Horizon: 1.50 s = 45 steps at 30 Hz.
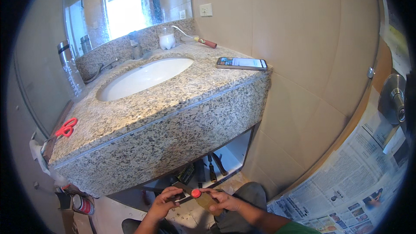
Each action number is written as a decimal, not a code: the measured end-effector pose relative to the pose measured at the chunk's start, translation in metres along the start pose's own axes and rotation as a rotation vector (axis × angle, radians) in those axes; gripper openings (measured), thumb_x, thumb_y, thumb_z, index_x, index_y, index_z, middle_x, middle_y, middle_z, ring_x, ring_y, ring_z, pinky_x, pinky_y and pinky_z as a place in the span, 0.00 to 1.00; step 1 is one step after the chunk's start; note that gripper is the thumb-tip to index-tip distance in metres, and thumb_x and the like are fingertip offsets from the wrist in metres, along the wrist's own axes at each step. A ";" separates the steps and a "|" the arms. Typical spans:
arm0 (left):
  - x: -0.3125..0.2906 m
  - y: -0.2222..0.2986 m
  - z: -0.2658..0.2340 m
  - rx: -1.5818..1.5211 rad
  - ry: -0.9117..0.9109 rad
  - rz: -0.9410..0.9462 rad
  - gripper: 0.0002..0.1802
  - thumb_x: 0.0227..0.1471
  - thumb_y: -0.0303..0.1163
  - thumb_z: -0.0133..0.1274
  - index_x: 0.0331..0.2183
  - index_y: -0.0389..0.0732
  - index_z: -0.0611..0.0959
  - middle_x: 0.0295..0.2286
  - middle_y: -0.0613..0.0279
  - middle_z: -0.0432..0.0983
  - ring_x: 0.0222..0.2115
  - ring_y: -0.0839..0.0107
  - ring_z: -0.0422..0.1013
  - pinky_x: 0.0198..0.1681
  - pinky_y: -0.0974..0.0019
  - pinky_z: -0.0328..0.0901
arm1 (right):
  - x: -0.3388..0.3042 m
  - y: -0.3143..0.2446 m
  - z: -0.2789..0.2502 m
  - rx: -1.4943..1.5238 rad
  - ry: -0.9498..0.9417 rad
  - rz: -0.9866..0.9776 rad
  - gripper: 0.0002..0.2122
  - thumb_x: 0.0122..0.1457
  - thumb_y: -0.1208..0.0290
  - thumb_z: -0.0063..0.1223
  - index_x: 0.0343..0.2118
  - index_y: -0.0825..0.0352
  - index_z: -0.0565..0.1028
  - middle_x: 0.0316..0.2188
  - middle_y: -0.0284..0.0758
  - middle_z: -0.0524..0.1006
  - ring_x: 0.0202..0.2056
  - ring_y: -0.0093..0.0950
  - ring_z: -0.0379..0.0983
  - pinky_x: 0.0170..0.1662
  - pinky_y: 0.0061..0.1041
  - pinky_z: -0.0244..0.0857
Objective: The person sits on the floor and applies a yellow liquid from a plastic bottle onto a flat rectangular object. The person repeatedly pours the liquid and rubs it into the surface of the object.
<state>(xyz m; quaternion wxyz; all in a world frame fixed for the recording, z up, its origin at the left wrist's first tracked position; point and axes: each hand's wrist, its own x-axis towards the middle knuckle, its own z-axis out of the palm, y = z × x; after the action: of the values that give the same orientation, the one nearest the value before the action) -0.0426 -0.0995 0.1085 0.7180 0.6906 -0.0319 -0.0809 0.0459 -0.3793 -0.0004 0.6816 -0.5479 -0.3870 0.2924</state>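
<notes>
My right hand [226, 202] is wrapped round a bottle [206, 202] with a red cap and yellowish contents, tilted in front of the cabinet opening. Just left of the bottle, my left hand [164, 204] has its fingers curled in a pinch. A flat brownish piece [183, 186] shows at those fingertips, close to the red cap; its kind cannot be made out. Both hands are low, above my knees.
Above stands a granite counter [173, 117] with a white oval sink [145, 78], a phone [242, 63], red scissors [66, 127], a red-handled tool [205, 42] and a cut-off plastic bottle [167, 40]. Hand tools [212, 169] lie in the cabinet. Newspaper [342, 182] covers the door at right.
</notes>
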 end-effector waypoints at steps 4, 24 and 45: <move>-0.016 0.029 0.017 -0.201 0.061 0.128 0.29 0.43 0.17 0.55 0.52 0.31 0.77 0.51 0.60 0.64 0.54 0.65 0.65 0.60 0.60 0.60 | -0.007 -0.007 0.020 0.520 -0.071 0.242 0.32 0.54 0.63 0.66 0.60 0.71 0.66 0.59 0.38 0.68 0.61 0.30 0.62 0.63 0.31 0.53; -0.010 0.001 0.047 -0.459 0.321 0.167 0.08 0.58 0.30 0.52 0.36 0.34 0.78 0.38 0.53 0.77 0.43 0.59 0.74 0.50 0.54 0.68 | -0.010 -0.070 0.029 0.093 -0.072 -0.013 0.34 0.54 0.57 0.65 0.59 0.74 0.67 0.57 0.40 0.61 0.61 0.32 0.56 0.64 0.32 0.49; -0.015 -0.040 0.011 0.183 0.502 0.170 0.10 0.59 0.38 0.57 0.34 0.42 0.78 0.28 0.64 0.76 0.32 0.70 0.72 0.37 0.67 0.68 | -0.031 0.021 -0.016 -0.113 0.092 0.076 0.25 0.58 0.62 0.63 0.55 0.65 0.70 0.45 0.34 0.73 0.45 0.26 0.69 0.49 0.30 0.64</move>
<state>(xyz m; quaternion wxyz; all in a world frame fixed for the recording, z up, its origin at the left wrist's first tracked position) -0.0621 -0.1097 0.0701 0.6422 0.7459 0.0820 0.1563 0.0439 -0.4082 -0.0292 0.6549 -0.6127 -0.3504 0.2701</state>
